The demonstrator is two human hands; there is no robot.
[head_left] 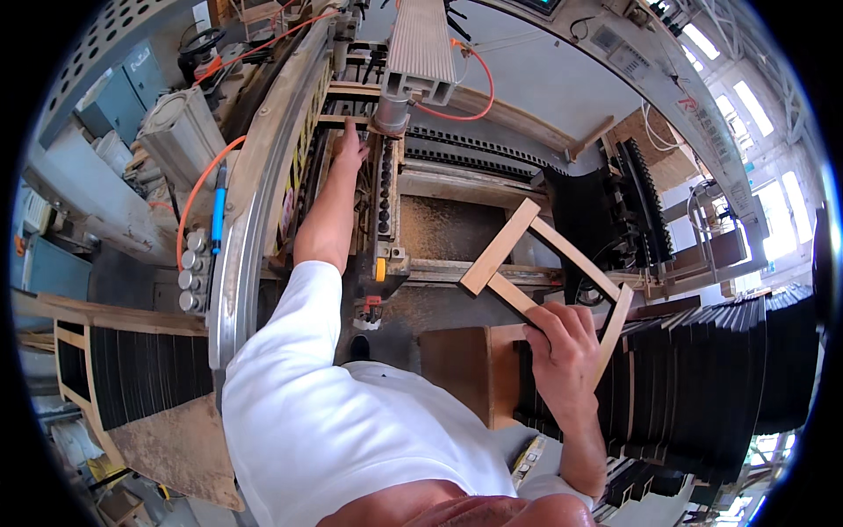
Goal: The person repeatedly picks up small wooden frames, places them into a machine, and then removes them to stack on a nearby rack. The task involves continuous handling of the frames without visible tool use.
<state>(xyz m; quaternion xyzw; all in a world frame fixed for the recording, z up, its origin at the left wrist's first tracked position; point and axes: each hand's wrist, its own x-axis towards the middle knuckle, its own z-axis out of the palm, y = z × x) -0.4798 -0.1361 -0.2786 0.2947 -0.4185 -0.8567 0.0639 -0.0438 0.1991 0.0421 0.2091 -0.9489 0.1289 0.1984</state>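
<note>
My right hand (562, 351) is closed round one rail of a light wooden frame (505, 244), with dark edges showing along it. The frame hangs tilted in the air, right of the machine bed. My left arm stretches far forward into the machine. At its end, my left hand (351, 149) has its fingers apart, beside a wooden crosspiece (338, 121) and just left of a metal cylinder (392, 116) under a ribbed aluminium beam (421, 44). Whether the fingertips touch the crosspiece, I cannot tell.
Dark panels stand in a long stacked row (676, 395) at right, beside a brown wooden box (457, 364). More dark panels (158, 364) stand at left. A metal rail (241, 290) edges the machine, with a blue pen-like tool (219, 211) and an orange hose (195, 189). Sawdust (439, 228) covers the bed.
</note>
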